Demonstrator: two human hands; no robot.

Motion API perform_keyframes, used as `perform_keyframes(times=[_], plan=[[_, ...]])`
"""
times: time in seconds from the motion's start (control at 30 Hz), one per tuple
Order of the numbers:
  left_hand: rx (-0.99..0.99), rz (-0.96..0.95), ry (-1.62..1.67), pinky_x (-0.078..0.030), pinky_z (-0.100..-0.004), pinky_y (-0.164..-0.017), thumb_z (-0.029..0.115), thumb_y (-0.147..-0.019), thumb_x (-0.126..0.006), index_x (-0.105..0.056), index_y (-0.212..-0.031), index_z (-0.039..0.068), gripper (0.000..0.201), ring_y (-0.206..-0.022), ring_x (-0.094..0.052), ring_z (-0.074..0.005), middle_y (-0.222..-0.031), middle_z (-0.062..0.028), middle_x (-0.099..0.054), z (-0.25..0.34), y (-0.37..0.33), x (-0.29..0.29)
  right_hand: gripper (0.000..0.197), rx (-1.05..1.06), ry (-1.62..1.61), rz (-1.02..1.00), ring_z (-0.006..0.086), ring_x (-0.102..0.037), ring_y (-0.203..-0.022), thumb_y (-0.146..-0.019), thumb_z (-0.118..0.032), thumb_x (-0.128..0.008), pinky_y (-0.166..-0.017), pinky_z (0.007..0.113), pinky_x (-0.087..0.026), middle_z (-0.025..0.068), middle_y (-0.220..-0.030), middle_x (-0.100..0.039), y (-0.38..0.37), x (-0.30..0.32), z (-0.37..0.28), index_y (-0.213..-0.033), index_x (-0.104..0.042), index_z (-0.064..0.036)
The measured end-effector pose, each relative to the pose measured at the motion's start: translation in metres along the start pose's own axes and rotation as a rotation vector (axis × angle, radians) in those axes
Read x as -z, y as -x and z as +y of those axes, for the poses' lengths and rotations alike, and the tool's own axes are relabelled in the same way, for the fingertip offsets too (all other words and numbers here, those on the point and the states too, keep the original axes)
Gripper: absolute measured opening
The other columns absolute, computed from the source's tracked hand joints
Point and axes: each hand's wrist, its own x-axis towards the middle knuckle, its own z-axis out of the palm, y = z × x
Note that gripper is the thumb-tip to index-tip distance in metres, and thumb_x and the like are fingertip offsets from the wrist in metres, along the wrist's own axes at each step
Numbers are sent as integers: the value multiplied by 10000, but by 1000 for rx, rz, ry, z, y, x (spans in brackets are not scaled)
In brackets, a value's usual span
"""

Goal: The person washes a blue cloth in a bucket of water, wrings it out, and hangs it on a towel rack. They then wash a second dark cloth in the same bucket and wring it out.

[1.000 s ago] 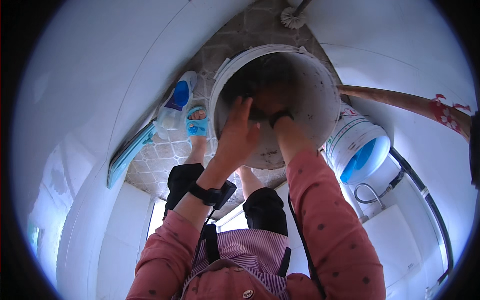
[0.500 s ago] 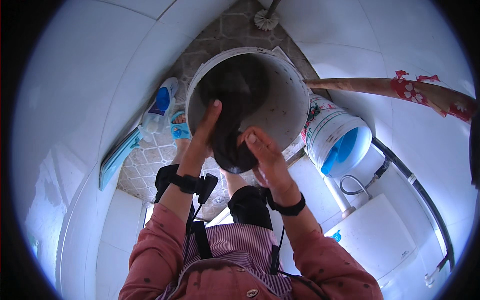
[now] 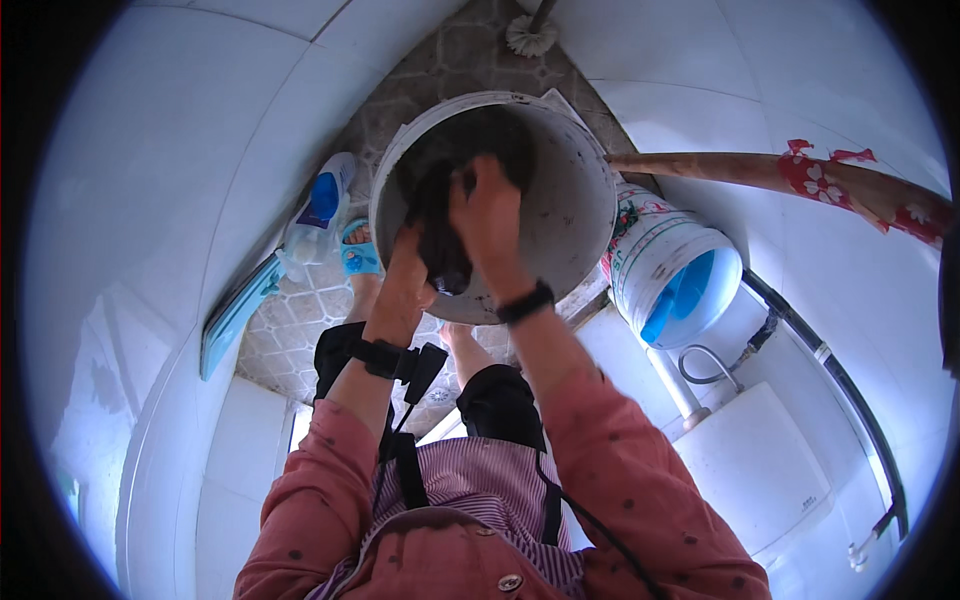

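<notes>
A large white bucket [image 3: 572, 205] with dirt specks on its inner wall stands in front of me. Both my hands reach into its mouth and hold a bunched dark wet-looking cloth [image 3: 443, 245]. My left hand [image 3: 405, 275] is closed on its near left side, with the fingertips partly hidden. Farther in, my right hand [image 3: 487, 215] grips the cloth from the right, fingers curled over its upper part. Dark water or more of the dark cloth lies deep in the bucket; the shadow does not let me tell which.
Right of the bucket, a smaller white bucket [image 3: 640, 260] lies tilted with a blue thing [image 3: 680, 300] inside. A wooden pole [image 3: 700, 165] wrapped in red cloth crosses there. A white toilet tank [image 3: 760, 470] is lower right. White bottles [image 3: 320, 215] and a turquoise board [image 3: 238, 315] line the left wall.
My right hand has moved forward and left, deeper into the bucket. The dark cloth has shifted off the near rim and inward, and my left hand has come lower on it.
</notes>
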Motion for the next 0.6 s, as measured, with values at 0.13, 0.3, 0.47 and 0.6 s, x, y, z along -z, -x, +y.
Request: perform_keyframes(times=[0.13,0.3,0.47,0.6], plan=[[-92,232,-382,-496,-301,-856,155,-904,-616,-448,-1355,48,493,-1001,-602,-175,-1120,-89,-603,-2,6,-24,207,-85,294,-107,391,-661,-752,-919,-237,-549,-683,478,-535,215,-846,-667,-47,-15,56,-927,-599,-37],[-411,88,-692,-403,-409,-1027,127,-882,-639,-289,-1472,54,690,-1255,-483,-282,-1402,-160,-432,17,0,-24,312,-315,136,-7,429,-633,-910,-971,-280,-474,-830,502,-499,249,-953,-659,-42,-5,128,-1041,-618,-13],[-464,13,-845,-339,-464,-1088,123,-892,-634,-185,-1525,90,777,-1383,-343,-369,-1549,-187,-232,7,3,-13,328,-33,366,-207,406,-623,-987,-965,-294,-489,-880,500,-483,260,-1048,-641,-3,-80,165,-1076,-642,-25],[-462,5,-873,-406,-434,-1042,103,-902,-617,-220,-1515,84,731,-1357,-389,-361,-1529,-196,-271,2,4,-6,287,322,385,-727,358,-646,-976,-935,-252,-529,-873,481,-496,218,-1047,-661,9,-107,170,-1095,-651,-48]])
